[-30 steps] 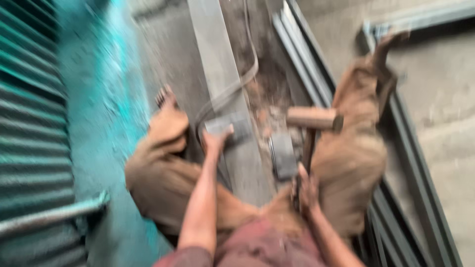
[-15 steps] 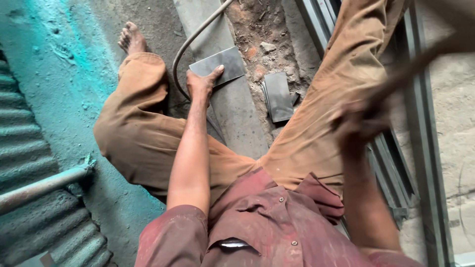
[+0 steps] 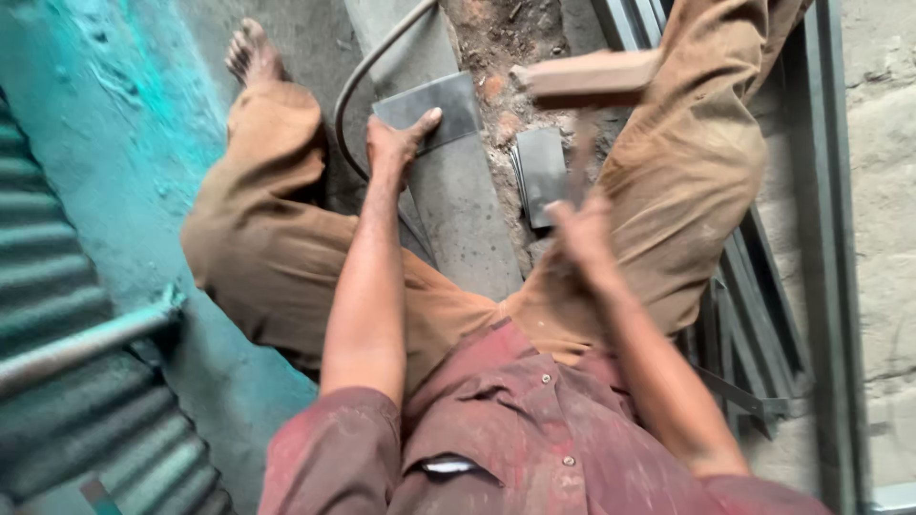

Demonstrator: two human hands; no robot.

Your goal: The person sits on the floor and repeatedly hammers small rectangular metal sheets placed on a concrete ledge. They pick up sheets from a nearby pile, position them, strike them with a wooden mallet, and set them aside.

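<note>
— Since a moment ago, what moved?

— Your right hand (image 3: 580, 229) has swung the wooden mallet (image 3: 587, 78) forward; its blurred head now hangs above the rubble, where before it was raised off to your right.

— And my hands?

— Your right hand is closed around the mallet's handle. Your left hand (image 3: 396, 143) presses flat, fingers spread, on the grey metal sheet (image 3: 434, 110), which lies on the long concrete slab (image 3: 468, 210) between your legs.

— Around that?

— A stack of smaller metal plates (image 3: 542, 172) sits just beside the slab, and a curved rod (image 3: 367, 72) arcs past the sheet.
</note>
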